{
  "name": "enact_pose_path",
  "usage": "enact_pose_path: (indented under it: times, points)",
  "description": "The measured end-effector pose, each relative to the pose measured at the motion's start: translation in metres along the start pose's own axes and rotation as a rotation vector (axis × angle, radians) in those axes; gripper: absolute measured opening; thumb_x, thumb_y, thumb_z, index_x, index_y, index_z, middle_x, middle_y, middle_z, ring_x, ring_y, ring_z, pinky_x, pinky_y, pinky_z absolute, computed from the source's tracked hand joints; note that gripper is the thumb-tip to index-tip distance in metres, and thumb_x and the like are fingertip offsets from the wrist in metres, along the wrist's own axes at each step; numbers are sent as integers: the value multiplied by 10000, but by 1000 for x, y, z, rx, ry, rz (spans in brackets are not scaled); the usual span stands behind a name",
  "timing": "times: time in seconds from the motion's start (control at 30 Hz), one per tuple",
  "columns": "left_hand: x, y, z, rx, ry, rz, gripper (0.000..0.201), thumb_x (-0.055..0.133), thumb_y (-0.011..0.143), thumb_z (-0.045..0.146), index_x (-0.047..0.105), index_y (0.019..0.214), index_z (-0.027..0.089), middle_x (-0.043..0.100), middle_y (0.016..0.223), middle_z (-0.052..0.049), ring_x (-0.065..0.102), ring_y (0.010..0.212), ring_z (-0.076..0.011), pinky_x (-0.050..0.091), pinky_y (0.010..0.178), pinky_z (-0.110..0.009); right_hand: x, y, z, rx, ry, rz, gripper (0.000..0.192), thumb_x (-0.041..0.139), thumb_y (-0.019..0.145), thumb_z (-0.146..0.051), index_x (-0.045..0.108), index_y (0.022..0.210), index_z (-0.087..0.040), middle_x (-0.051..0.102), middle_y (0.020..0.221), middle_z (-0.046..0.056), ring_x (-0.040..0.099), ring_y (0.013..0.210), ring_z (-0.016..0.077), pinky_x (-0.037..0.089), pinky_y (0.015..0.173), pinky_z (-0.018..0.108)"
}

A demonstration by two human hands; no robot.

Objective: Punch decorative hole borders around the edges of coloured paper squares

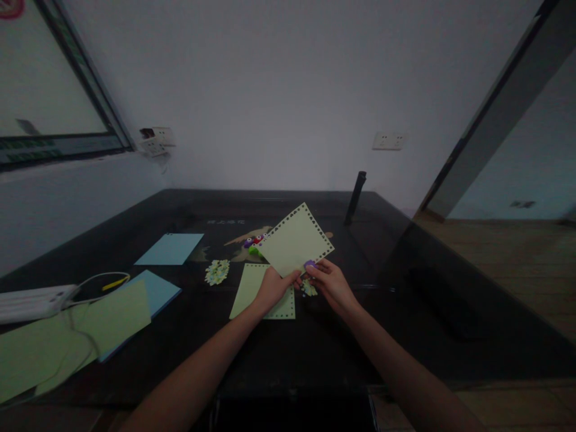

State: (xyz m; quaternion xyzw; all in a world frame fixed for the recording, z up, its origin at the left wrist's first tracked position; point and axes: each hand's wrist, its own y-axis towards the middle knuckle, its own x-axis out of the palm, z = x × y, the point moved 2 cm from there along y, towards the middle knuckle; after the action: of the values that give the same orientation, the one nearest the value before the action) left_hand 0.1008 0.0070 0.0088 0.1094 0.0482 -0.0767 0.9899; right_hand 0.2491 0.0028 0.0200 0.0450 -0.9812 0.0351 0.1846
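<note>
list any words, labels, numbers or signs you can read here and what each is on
White characters on the table: probably "锦上添花", but blurred.
Green marks along the window frame: too blurred to read.
Red round sign at the window: cut off, no readable words.

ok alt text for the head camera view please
A person's left hand holds a pale green paper sheet with punched edges; the right hand holds a small purple tool at the sheet's lower edge. A second punched pale green sheet and pale paper scraps lie on the glossy black table.
</note>
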Motion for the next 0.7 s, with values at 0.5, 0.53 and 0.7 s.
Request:
enact_pose_path:
  times: [0.5,0.53,0.7]
  points:
    - [0,-1,1,13,37,0,190,592,761,289,647,671,130,669,591,-36,612,530,-153,507,602,-263,-1,1,2,-21,-5,3,352,826,509,-355,630,730,-165,640,690,9,582,602,125,426,543,238]
    - [0,-1,1,15,35,-1,190,593,762,289,648,677,129,669,595,-36,613,532,-153,507,604,-263,-1,2,2,-21,-5,3,353,825,509,-358,630,730,-164,640,687,9,582,601,126,425,541,240]
    - [0,-1,-1,20,33,-8,200,593,772,303,652,690,130,669,608,-36,614,541,-154,502,607,-262,-2,2,4,-19,-7,9,346,823,510,-354,630,726,-166,635,681,7,574,597,125,403,527,237]
